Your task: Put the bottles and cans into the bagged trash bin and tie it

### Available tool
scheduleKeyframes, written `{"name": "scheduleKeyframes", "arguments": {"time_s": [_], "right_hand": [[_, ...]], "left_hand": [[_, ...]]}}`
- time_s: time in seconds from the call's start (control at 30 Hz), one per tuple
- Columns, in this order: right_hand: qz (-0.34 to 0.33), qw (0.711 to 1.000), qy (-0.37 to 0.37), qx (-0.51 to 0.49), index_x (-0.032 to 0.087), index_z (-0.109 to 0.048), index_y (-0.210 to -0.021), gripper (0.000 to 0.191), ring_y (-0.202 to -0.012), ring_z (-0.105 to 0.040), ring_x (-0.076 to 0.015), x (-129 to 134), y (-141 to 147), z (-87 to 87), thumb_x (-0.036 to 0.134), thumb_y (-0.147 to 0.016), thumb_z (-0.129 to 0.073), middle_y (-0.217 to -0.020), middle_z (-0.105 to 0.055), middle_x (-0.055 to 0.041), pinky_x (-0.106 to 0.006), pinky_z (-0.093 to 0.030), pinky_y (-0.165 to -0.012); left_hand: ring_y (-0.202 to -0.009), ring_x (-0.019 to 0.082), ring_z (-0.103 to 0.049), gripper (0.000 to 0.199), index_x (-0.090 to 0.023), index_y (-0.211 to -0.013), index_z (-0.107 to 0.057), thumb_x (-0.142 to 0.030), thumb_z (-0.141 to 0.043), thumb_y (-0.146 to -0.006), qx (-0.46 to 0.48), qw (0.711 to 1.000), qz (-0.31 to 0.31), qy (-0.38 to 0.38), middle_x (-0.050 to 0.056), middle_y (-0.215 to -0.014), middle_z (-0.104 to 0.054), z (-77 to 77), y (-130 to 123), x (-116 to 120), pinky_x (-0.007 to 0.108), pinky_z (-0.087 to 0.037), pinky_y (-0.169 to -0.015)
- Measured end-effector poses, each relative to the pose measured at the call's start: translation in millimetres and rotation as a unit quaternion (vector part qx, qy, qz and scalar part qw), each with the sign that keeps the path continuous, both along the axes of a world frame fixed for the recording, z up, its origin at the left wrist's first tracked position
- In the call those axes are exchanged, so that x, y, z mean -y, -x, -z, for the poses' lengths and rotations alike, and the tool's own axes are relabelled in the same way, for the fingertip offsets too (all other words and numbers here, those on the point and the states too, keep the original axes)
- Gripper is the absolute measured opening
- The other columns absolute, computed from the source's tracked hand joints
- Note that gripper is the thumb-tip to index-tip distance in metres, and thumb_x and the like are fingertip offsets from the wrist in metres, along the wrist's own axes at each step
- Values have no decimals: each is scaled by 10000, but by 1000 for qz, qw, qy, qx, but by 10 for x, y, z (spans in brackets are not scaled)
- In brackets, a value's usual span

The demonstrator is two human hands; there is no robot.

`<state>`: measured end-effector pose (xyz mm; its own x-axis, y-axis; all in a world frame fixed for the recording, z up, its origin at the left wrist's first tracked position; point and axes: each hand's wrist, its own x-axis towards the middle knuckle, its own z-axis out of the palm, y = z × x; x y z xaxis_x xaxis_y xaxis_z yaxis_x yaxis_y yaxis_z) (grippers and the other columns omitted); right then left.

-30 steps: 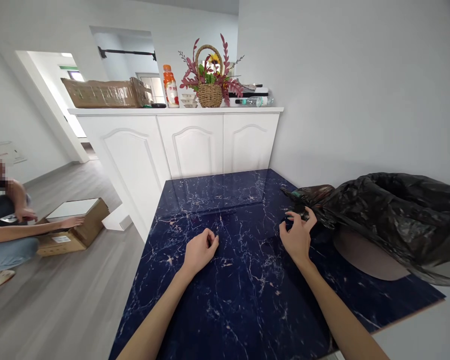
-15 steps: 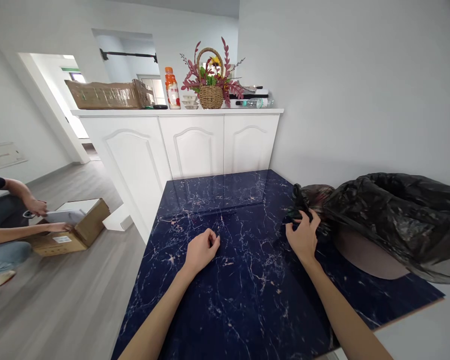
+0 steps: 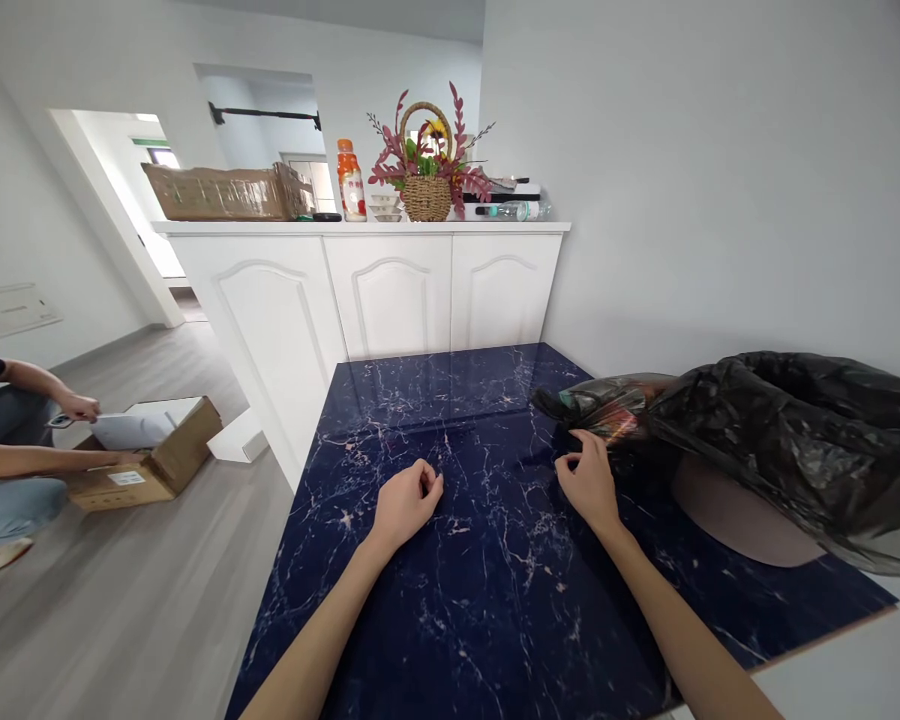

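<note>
My left hand (image 3: 407, 502) rests on the dark blue marble-patterned tabletop (image 3: 450, 610), its fingers loosely curled in with nothing visible in them. To the right, my right hand (image 3: 591, 482) hovers at the tabletop with bent fingers somewhat apart, holding nothing. Just beyond its fingertips lies a knotted black plastic bag (image 3: 607, 400), with colourful contents showing through the thin film. Beside that stands a grey-brown bin (image 3: 742, 510) lined with a large black bin bag (image 3: 780, 440), its mouth spread wide.
A white cabinet (image 3: 397, 300) stands behind the table, bearing a cardboard box (image 3: 221, 192), an orange-capped bottle (image 3: 351, 182) and a flower basket (image 3: 427, 198). At floor level on the left, another person's hands (image 3: 82, 408) work at an open carton (image 3: 157, 470) near a white box (image 3: 238, 440).
My right hand has let go of the knotted bag and drawn back slightly left. The bag's knotted end has flopped over leftward onto the table. My left hand stays put.
</note>
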<state>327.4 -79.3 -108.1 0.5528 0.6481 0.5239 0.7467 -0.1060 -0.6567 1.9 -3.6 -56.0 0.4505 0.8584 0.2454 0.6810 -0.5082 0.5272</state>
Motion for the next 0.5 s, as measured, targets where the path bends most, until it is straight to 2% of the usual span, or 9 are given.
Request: {"name": "scheduleKeyframes", "arguments": {"time_s": [0.13, 0.3, 0.4, 0.5], "right_hand": [[-59, 998, -7, -6, 170, -554, -1422, 528, -1021, -696, -284, -12, 72, 2, 312, -914, -524, -1461, -553, -210, -412, -599, -808], [-118, 992, -25, -25, 166, -541, -1397, 490, -865, -708, -222, -24, 174, -24, 276, -920, -532, -1443, -553, -220, -379, -620, -713], [-185, 982, -23, -28, 198, -531, -1391, 465, -766, -701, -172, -14, 290, -64, 254, -929, -544, -1345, -645, -161, -320, -612, -638], [-240, 970, -23, -13, 237, -578, -1341, 400, -699, -674, -141, 21, 425, -125, 243, -942, -558, -1234, -703, -89, -297, -604, -640]], "left_hand": [[-674, 183, -641, 221, -241, -845, -563, -383, -531, -1012, 2, 1000, 2, -2, -9, -760, -698, 8, 9, 0, 290, -369, -633], [-667, 181, -639, 218, -242, -844, -561, -383, -536, -1008, 4, 1000, 4, -3, -12, -753, -696, 18, 8, -7, 289, -365, -628], [-664, 180, -635, 215, -241, -839, -561, -377, -541, -1005, 5, 1000, 2, -5, -14, -746, -690, 23, 5, -9, 288, -361, -625], [-661, 180, -633, 215, -242, -837, -560, -375, -546, -1005, 6, 1000, 1, -6, -18, -732, -680, 28, 6, -10, 286, -359, -622]]}}
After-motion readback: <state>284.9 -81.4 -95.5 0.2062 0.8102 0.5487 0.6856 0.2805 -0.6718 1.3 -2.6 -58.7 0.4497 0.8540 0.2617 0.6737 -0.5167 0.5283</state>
